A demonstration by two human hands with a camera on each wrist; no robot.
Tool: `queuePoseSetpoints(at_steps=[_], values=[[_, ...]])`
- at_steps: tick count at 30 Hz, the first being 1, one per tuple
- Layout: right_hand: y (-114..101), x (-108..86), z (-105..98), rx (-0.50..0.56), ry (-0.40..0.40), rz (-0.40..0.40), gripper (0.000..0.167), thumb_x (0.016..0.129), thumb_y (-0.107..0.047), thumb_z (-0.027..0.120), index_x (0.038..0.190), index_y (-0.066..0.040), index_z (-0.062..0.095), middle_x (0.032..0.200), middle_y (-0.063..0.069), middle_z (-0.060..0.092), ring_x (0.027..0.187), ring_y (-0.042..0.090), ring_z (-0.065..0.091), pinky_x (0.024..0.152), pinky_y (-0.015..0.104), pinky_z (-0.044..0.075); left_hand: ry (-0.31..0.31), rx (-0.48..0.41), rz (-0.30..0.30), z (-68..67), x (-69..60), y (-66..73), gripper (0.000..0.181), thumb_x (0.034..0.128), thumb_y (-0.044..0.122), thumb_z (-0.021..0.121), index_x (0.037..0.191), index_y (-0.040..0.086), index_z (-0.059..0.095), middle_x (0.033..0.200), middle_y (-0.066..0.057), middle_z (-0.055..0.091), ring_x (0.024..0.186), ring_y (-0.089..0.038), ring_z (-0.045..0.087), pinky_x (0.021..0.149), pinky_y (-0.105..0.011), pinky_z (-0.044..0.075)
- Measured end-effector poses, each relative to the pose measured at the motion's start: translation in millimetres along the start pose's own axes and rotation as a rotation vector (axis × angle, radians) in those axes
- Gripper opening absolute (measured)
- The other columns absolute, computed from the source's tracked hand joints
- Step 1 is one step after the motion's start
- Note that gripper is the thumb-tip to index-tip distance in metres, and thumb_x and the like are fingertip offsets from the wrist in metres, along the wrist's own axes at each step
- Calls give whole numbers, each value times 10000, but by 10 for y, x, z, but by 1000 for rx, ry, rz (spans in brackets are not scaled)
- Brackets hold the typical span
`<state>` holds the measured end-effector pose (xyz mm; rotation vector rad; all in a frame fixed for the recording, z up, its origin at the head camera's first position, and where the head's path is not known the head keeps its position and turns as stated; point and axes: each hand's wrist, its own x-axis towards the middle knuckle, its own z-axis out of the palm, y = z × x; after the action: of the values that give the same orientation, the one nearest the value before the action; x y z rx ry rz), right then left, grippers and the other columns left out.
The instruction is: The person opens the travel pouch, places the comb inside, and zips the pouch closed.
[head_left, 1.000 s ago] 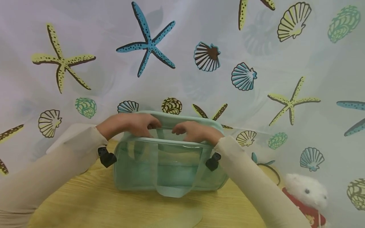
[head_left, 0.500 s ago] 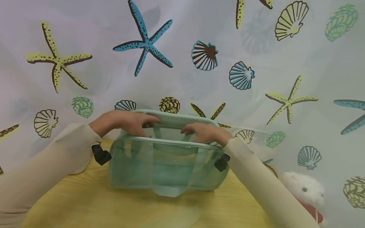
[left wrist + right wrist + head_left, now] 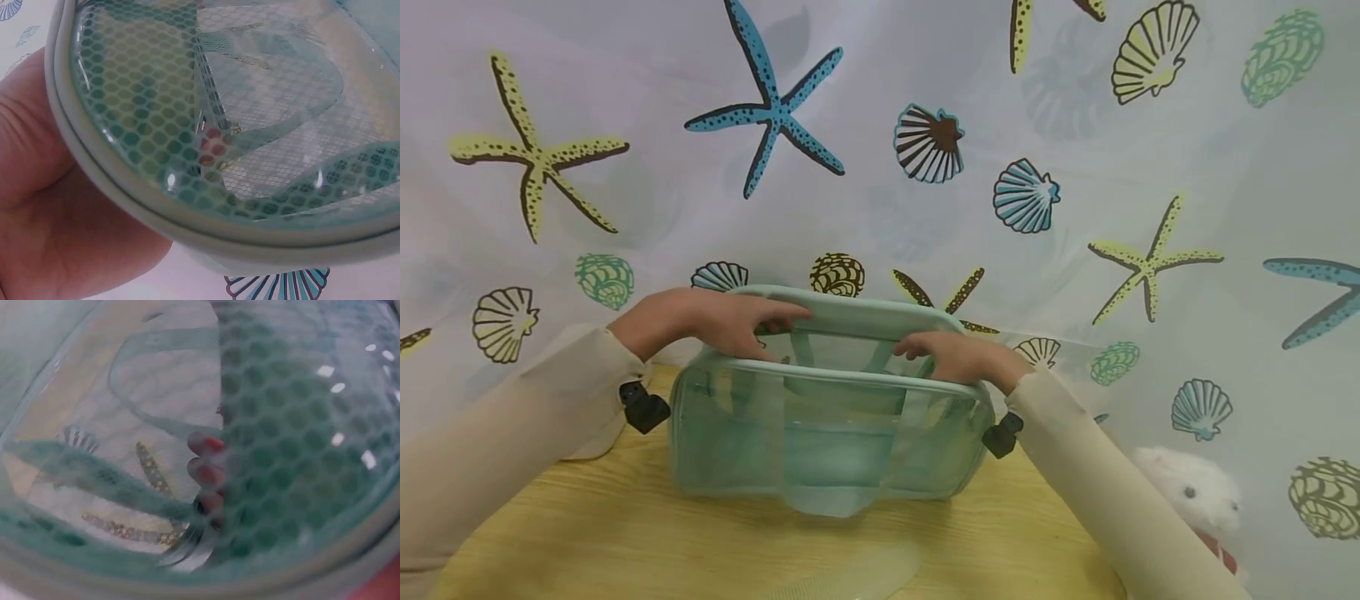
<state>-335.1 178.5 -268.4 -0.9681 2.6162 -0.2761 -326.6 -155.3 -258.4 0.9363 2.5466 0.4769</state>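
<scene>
A pale green see-through bag (image 3: 842, 454) stands upright on the table, its long top opening apart. My left hand (image 3: 722, 321) grips the left end of the opening, fingers dipped inside. At the right end, my right hand (image 3: 958, 357) holds the edge in a similar way. In the left wrist view, fingertips (image 3: 212, 149) show through the mesh end panel while the palm lies outside the piped rim (image 3: 119, 203). The right wrist view shows other fingertips (image 3: 206, 469) inside the bag. A light carrying handle (image 3: 831, 502) hangs down the front. Both thumbs are partly hidden.
Behind the bag hangs a white curtain (image 3: 865, 225) printed with starfish and shells. To the right sits a white fluffy toy (image 3: 1195, 487) partly behind the sleeve. A pale strap (image 3: 857, 575) lies on the wooden table (image 3: 647, 542) in front.
My hands have moved apart along the opening, the left outward and the right slightly right. The opening looks stretched longer; the bag stays in place, with the view shifted slightly.
</scene>
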Motion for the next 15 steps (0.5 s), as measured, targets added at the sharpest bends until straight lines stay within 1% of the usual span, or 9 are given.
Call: queuePoseSetpoints(at_steps=[5, 7, 12, 15], values=[[43, -53, 19, 7, -4, -5, 772, 932, -311, 777, 1546, -26, 406, 1568, 204, 463, 1462, 381, 448, 1158, 529, 440, 8, -33, -15, 24, 5, -26, 862, 1005, 328, 685, 1637, 40, 174, 1636, -303, 285, 1514, -503, 288, 1181, -645, 343], [57, -77, 14, 24, -10, 1, 766, 936, -282, 767, 1553, -28, 392, 1579, 213, 448, 1476, 385, 431, 1163, 532, 434, 10, -47, -17, 30, 7, -34, 876, 1000, 339, 692, 1637, 38, 172, 1636, -305, 285, 1515, -502, 287, 1183, -644, 342], [94, -150, -23, 57, -29, 40, 787, 928, -252, 759, 1578, -63, 356, 1609, 207, 412, 1512, 370, 388, 1175, 543, 416, 13, -46, 13, 16, 8, -60, 869, 1006, 349, 682, 1632, 21, 176, 1622, -309, 310, 1506, -500, 309, 1188, -640, 338], [123, -198, -45, 101, -51, 66, 771, 938, -205, 717, 1595, -94, 329, 1635, 182, 381, 1539, 356, 345, 1191, 550, 391, 13, -47, 28, 8, 7, -75, 844, 1017, 324, 668, 1629, 10, 178, 1615, -306, 323, 1500, -499, 321, 1195, -636, 331]])
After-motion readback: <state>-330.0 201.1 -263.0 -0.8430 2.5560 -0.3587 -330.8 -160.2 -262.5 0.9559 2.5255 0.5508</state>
